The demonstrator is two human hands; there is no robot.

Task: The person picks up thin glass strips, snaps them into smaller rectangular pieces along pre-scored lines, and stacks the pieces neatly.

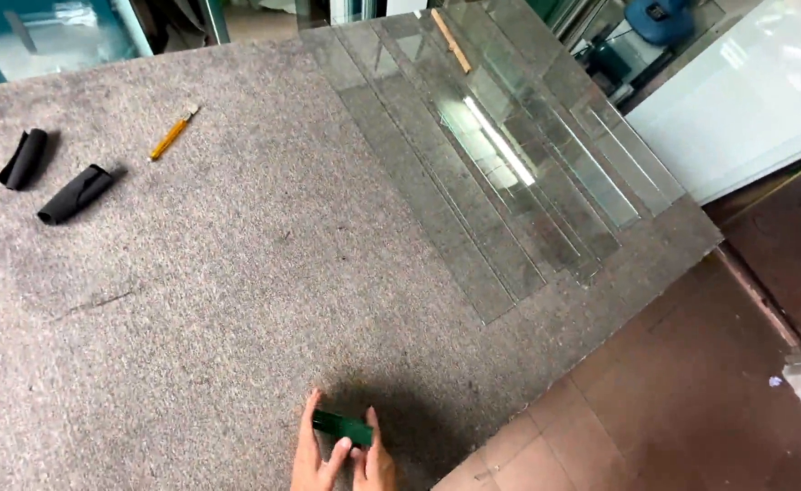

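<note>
item: small dark green block [342,426], at the near edge of the grey carpeted table [236,300], pinched between fingers of left hand [314,455] and right hand [375,459]; step judged: gripping the piece; next move calls for a steady two-handed hold; glass strips [491,173] lie well apart.

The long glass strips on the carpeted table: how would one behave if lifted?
The glass strips look thin and long, so probably rigid yet fragile, apt to snap if lifted by one end. Smooth faces suggest slippery handling. Lying flat on the carpet, they likely won't slide easily.
</note>
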